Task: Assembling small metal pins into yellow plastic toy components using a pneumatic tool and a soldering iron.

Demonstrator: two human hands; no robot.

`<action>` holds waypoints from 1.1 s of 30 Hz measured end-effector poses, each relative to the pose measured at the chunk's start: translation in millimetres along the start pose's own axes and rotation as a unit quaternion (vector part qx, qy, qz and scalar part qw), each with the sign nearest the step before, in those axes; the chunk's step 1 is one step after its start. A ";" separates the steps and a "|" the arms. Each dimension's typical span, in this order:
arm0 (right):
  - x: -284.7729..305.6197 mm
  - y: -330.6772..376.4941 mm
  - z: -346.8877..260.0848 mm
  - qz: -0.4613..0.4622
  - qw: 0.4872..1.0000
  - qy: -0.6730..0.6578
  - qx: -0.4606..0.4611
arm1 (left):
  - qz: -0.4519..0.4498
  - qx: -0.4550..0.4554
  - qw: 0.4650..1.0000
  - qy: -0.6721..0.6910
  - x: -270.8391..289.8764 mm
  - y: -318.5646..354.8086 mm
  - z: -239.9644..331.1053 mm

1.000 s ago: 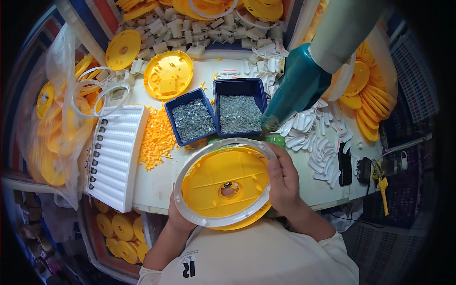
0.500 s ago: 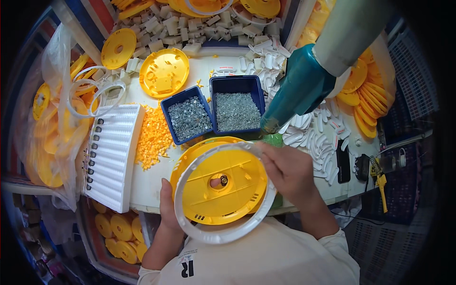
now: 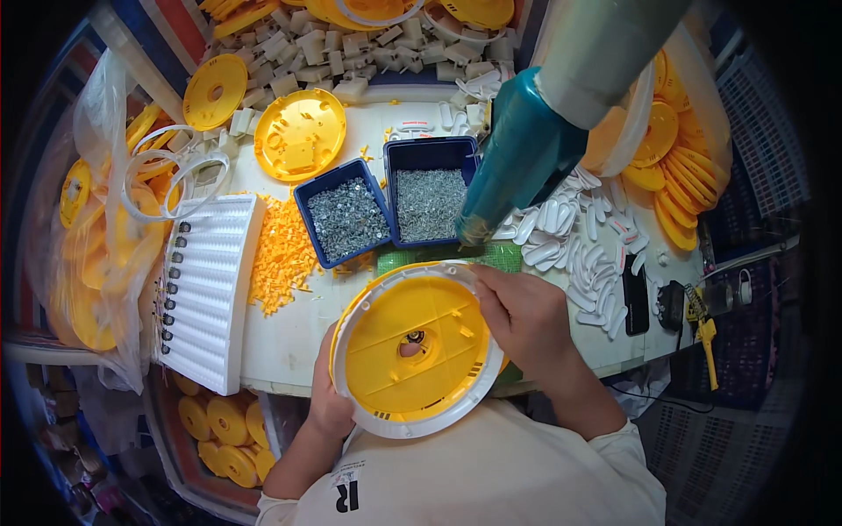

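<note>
Cluttered white workbench (image 3: 289,337) | yellow disc in white ring (image 3: 417,346) at lower centre, tilted | left hand (image 3: 326,399) grips its lower-left rim, right hand (image 3: 526,320) closed on right rim, nearer hanging teal screwdriver (image 3: 517,162).

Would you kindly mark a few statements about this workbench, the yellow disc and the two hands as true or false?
1. Both hands hold the yellow disc, the left hand at its lower left edge and the right hand at its right edge. True.
2. A white ring runs round the disc's rim. True.
3. The two blue trays are empty. False: both are filled with small grey metal parts.
4. The white ribbed tray lies right of the disc. False: it lies to its left.
5. The teal hanging tool is gripped by the right hand. False: it hangs apart above the bench.
</note>
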State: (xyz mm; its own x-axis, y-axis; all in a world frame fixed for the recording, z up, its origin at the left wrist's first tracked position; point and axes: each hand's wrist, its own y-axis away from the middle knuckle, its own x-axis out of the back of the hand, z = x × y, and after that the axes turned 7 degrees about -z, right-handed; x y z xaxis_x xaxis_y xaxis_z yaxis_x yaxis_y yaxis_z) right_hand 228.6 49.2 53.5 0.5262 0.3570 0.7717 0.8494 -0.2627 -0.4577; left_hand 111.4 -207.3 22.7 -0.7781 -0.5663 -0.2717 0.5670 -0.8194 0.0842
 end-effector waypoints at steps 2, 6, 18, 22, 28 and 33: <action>6.3 1.7 -1.0 -0.051 0.989 -0.115 -0.078 | -0.017 0.000 0.999 0.038 -1.9 -1.9 21.3; 11.9 8.2 12.1 -0.188 0.880 -0.406 -0.162 | 0.045 -0.048 0.998 0.013 4.5 -5.4 24.7; -3.1 19.7 -27.1 -0.263 0.780 -0.499 -0.271 | 0.212 -0.131 0.967 -0.052 14.5 -35.4 6.6; -0.3 18.5 -20.7 -0.213 0.850 -0.446 -0.180 | 0.197 -0.131 0.971 -0.042 13.6 -32.0 6.7; 12.7 11.7 -5.1 -0.157 0.864 -0.438 -0.192 | 0.171 -0.090 0.976 -0.100 17.6 -20.2 3.4; -0.3 26.9 8.6 -0.172 0.840 -0.447 -0.255 | 0.163 -0.082 0.981 -0.072 10.8 -20.9 6.8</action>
State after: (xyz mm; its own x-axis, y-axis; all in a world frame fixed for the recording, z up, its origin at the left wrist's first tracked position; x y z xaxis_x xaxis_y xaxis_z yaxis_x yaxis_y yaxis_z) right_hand 251.6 49.7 37.2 0.2655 0.9611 0.0756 0.9502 -0.2742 0.1483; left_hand 89.3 -197.0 24.6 -0.5716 -0.8123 -0.1159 0.8187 -0.5740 -0.0142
